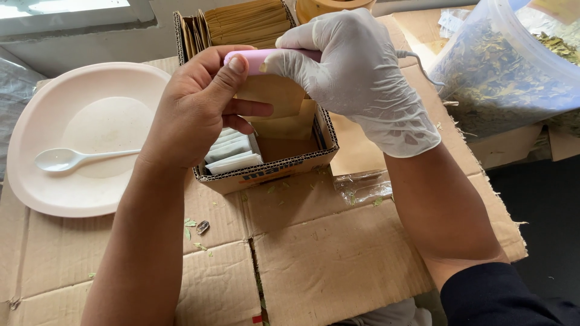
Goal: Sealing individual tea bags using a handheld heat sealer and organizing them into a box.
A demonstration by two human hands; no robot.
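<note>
My bare left hand (196, 105) and my white-gloved right hand (353, 72) meet above a small open cardboard box (272, 169). Between them is a pink handheld device (257, 59) with a thin cord at its right end. My right hand grips the device. My left thumb presses on its left end while the fingers pinch a brown paper pouch (272, 96) held under it. Inside the box, white sachets (232, 154) stand at the left and more brown pouches (248, 24) fill the far end.
A pale pink plate (36, 139) with a white plastic spoon (66, 159) lies at left. A clear tub of dried leaves (507, 72) stands at right. Flattened cardboard (332, 259) covers the work surface, with leaf crumbs and a clear plastic scrap (362, 184) on it.
</note>
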